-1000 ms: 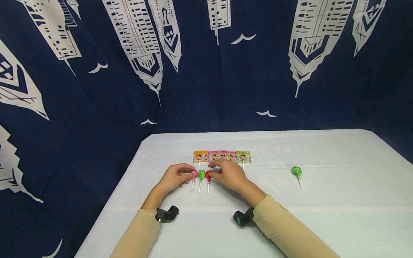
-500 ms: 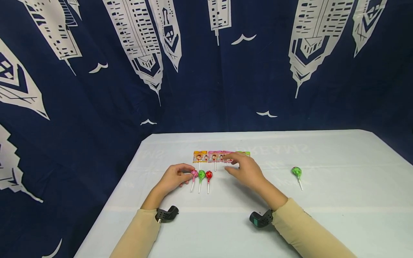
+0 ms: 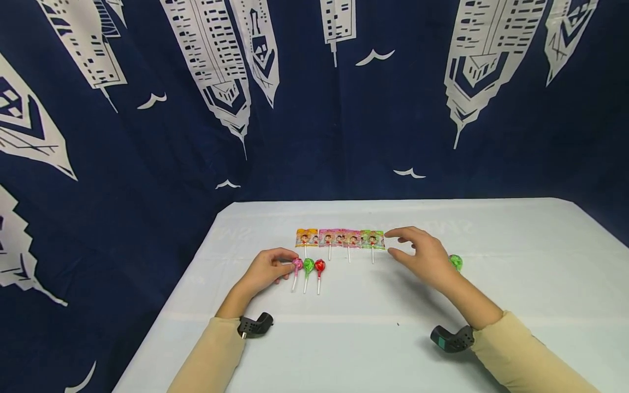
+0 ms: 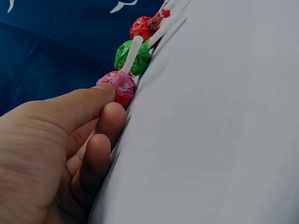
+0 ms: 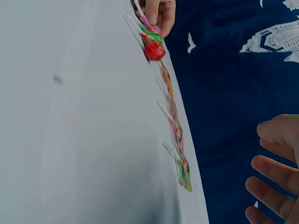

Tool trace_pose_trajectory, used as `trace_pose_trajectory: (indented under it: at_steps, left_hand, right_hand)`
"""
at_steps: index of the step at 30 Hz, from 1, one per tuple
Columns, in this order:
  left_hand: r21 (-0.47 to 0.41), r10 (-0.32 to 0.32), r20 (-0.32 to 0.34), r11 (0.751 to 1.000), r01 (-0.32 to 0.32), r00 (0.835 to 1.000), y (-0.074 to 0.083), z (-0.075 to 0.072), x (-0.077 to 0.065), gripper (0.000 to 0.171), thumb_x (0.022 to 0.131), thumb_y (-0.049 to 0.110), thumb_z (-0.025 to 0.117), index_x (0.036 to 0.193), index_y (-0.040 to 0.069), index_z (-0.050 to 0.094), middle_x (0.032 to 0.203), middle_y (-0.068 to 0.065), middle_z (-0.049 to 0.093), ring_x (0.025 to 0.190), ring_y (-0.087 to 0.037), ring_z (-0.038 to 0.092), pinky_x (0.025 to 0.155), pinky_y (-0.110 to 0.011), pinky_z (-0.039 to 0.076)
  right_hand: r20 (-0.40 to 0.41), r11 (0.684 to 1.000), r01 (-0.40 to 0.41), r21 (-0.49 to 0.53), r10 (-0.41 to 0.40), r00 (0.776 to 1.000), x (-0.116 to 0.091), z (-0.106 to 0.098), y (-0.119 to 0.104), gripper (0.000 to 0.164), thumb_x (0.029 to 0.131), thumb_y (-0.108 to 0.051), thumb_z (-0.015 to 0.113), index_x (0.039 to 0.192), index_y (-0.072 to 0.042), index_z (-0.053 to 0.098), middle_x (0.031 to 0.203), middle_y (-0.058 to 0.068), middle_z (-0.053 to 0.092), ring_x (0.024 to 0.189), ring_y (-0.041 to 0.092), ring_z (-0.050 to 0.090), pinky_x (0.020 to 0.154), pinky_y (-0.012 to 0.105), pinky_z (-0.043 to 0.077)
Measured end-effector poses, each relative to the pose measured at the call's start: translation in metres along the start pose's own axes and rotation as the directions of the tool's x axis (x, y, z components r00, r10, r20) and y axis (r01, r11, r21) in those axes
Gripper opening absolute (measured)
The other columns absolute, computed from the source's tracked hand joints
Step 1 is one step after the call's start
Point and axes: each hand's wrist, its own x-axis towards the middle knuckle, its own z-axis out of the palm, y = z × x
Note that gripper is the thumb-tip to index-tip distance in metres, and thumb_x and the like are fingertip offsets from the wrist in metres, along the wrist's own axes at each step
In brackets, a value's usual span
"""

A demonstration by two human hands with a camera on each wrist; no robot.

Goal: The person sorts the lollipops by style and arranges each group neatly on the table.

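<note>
My left hand (image 3: 264, 271) pinches the wrapped head of a pink lollipop (image 4: 122, 83) between thumb and fingers, its stick pointing toward me on the table. Beside it lie a green lollipop (image 3: 308, 266) and a red lollipop (image 3: 320, 266), side by side in a short row. With fingers apart and nothing in them, my right hand (image 3: 426, 260) is above the table, between the flat-packed lollipops and a lone green lollipop (image 3: 456, 262). The hand and forearm hide that lollipop's stick.
Behind the short row lies a line of flat-packed lollipops: an orange one (image 3: 306, 238), two pink ones (image 3: 330, 238) and a green one (image 3: 372, 239). A white cloth covers the table (image 3: 344, 349). A dark blue printed curtain (image 3: 304, 158) hangs behind its far edge.
My right hand has let go of the red lollipop and moved right, past the flat packs, toward the lone green lollipop. The left hand stays at the pink lollipop.
</note>
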Motion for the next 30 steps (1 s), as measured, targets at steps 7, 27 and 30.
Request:
trace_pose_trajectory:
  at_steps: [7,27,30]
  left_hand:
    - [-0.006,-0.008,-0.005,1.0,0.008,1.0,0.001,0.0,-0.001,0.024,0.09,0.015,0.074,0.113,0.013,0.073,0.063,-0.001,0.063,0.048,-0.01,0.047,0.046,-0.02,0.04]
    - [0.004,-0.008,-0.003,1.0,0.008,1.0,0.002,0.001,0.0,0.023,0.09,0.015,0.074,0.113,0.013,0.073,0.063,0.0,0.062,0.049,-0.01,0.047,0.047,-0.02,0.04]
    - [0.005,-0.004,-0.003,1.0,0.004,1.0,0.002,0.001,-0.001,0.023,0.09,0.014,0.074,0.113,0.012,0.073,0.063,-0.001,0.063,0.049,-0.01,0.047,0.047,-0.021,0.041]
  right_hand:
    - [-0.047,0.999,-0.024,-0.021,0.023,0.999,-0.013,-0.023,0.019,0.033,0.089,-0.013,0.073,0.122,-0.015,0.069,0.121,0.008,0.07,0.106,0.029,0.063,0.09,0.05,0.05]
    - [0.076,0.991,-0.135,-0.001,0.135,0.988,-0.032,-0.056,0.075,0.038,0.097,-0.019,0.065,0.134,-0.013,0.06,0.137,0.021,0.058,0.121,0.039,0.055,0.097,0.057,0.045]
    - [0.112,0.987,-0.161,0.008,0.159,0.981,-0.032,-0.059,0.084,0.039,0.098,-0.019,0.063,0.136,-0.012,0.058,0.139,0.023,0.056,0.124,0.042,0.053,0.098,0.059,0.044]
